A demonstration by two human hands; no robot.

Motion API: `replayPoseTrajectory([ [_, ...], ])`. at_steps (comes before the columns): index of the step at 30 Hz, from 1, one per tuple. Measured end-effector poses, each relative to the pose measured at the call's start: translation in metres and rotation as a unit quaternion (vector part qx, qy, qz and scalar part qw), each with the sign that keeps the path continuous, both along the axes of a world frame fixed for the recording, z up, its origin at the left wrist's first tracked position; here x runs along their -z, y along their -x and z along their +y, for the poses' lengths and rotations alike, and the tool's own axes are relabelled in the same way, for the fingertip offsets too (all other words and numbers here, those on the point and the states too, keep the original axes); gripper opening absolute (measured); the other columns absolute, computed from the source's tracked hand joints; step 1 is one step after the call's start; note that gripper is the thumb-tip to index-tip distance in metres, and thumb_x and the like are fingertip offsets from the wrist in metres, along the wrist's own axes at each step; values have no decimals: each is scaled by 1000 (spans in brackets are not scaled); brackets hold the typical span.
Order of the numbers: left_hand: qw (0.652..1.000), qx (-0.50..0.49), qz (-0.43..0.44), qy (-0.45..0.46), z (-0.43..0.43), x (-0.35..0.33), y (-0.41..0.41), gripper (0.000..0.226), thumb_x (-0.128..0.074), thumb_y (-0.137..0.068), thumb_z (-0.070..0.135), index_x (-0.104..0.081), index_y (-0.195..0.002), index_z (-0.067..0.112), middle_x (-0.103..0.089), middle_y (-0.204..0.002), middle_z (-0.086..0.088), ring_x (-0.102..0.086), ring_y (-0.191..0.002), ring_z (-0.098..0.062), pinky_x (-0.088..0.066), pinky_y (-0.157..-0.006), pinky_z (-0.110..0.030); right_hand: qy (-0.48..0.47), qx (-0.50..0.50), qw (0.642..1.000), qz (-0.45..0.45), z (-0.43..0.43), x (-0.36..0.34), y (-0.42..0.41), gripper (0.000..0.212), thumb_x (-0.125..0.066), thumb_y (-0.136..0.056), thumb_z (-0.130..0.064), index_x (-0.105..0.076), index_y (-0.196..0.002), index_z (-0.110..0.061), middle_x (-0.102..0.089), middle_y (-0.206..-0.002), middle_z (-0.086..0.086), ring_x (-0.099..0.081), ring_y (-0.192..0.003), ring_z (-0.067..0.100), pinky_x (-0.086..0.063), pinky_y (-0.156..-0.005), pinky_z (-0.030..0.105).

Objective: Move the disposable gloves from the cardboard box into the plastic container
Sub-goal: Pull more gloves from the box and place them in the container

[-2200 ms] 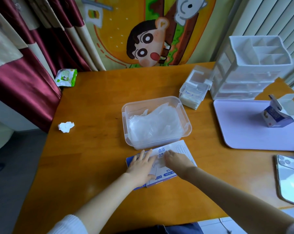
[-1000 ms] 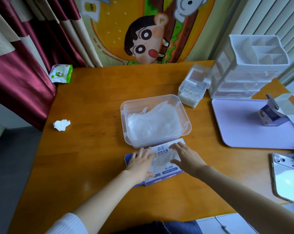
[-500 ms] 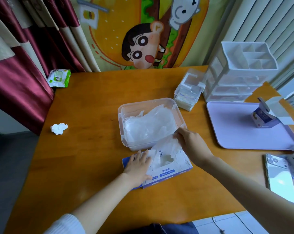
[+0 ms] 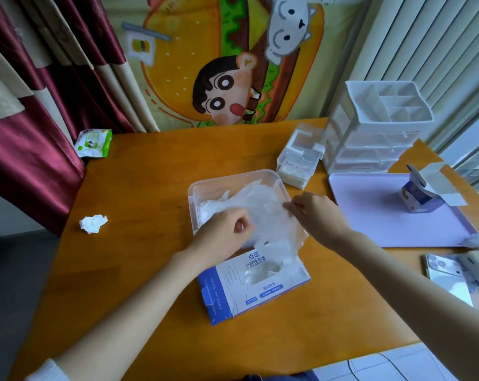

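There is one plastic container (image 4: 233, 176), and round it each thing comes singly: one cardboard box (image 4: 233, 292) just on its near side, one crumpled tissue (image 4: 93, 223) to its left, one pack of wipes (image 4: 93, 143) far to its back left, one small clear box (image 4: 298, 163) at its far right corner, one white drawer unit (image 4: 375, 138) beyond that, one lilac tray (image 4: 370, 221) to its right bearing one small carton (image 4: 419, 196), and one phone (image 4: 444, 276) to its near right. Two hands, the left hand (image 4: 224, 232) and the right hand (image 4: 315, 215), pinch one wad of disposable gloves (image 4: 271, 224) over it. The gloves themselves are too filmy to count.
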State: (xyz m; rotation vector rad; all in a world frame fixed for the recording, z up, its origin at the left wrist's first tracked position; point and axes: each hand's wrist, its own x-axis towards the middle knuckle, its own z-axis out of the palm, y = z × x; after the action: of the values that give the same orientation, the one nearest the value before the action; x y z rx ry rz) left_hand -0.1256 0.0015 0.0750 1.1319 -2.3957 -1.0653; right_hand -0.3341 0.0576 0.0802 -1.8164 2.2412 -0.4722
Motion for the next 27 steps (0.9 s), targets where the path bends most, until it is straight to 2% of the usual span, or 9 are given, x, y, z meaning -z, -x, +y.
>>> replayPoseTrajectory([
  [3, 993, 15, 38, 114, -4, -19, 12, 32, -70, -84, 25, -50, -108, 17, -45, -109, 6, -43, -102, -8, -32, -85, -16, -19, -39, 999, -21, -2, -3, -9, 39, -47, -97, -39, -67, -79, -11, -50, -84, -1, -54, -70, 18, -45, -61, 30],
  [6, 984, 89, -84, 125, -6, -23, 20, 63, -71, -81, 34, -38, -133, 27, -41, -135, 6, -34, -126, -14, -23, -108, -33, -41, -84, 994, -55, -2, -11, -19, 35, -49, -96, -40, -68, -78, -16, -57, -85, -4, -54, -69, 11, -43, -58, 22],
  [8, 985, 102, -106, 88, -7, -19, 22, 57, -70, -83, 30, -41, -132, 29, -54, -128, 5, -45, -121, -17, -24, -113, -44, -49, -105, 989, -93, -1, -14, -24, 31, -50, -95, -41, -69, -80, -21, -60, -82, -10, -54, -67, 6, -40, -58, 18],
  [10, 992, 82, -67, 65, -10, -13, 22, 40, -68, -85, 23, -54, -123, 25, -65, -111, 3, -57, -106, -18, -37, -105, -46, -43, -102, 982, -150, 0, -13, -26, 30, -50, -92, -45, -67, -85, -22, -60, -81, -13, -55, -69, 5, -42, -64, 21],
  [13, 1000, 19, -5, 20, -16, -8, 20, 22, -64, -89, 16, -63, -111, 19, -67, -103, -1, -61, -95, -15, -50, -86, -31, -45, -88, 967, -235, 2, -5, -20, 52, -55, -75, -60, -56, -110, -22, -59, -101, -13, -57, -87, 6, -49, -72, 20],
  [16, 996, -29, 63, -50, -24, -10, 17, 9, -59, -93, 16, -63, -100, 19, -64, -93, 5, -62, -84, -2, -46, -75, -16, -73, -92, 955, -271, 7, 6, -14, 74, -69, -68, -52, -42, -129, -21, -54, -118, -8, -57, -101, 11, -53, -83, 22],
  [19, 990, -61, 79, -101, -28, -8, 14, 8, -56, -95, 23, -62, -93, 19, -65, -87, 5, -55, -78, 8, -36, -68, 1, -52, -81, 958, -270, 5, 17, -17, 36, -71, -80, -28, -56, -112, -21, -61, -106, -9, -62, -95, 7, -53, -79, 16],
  [21, 984, -76, 79, -137, -31, -4, 12, 15, -53, -97, 25, -62, -85, 21, -65, -78, 2, -56, -79, 1, -38, -72, -8, -15, -64, 962, -266, 1, 18, -18, 6, -64, -89, -19, -63, -94, -21, -64, -92, -11, -63, -85, 2, -50, -75, 11],
  [27, 983, -82, 17, -166, -41, 7, -5, 29, -43, -101, 28, -63, -83, 17, -60, -76, 0, -56, -86, -13, -41, -81, -23, -22, -18, 967, -252, -14, 15, -11, 15, -47, -98, -10, -58, -90, -15, -67, -76, -9, -60, -68, -9, -44, -67, 5],
])
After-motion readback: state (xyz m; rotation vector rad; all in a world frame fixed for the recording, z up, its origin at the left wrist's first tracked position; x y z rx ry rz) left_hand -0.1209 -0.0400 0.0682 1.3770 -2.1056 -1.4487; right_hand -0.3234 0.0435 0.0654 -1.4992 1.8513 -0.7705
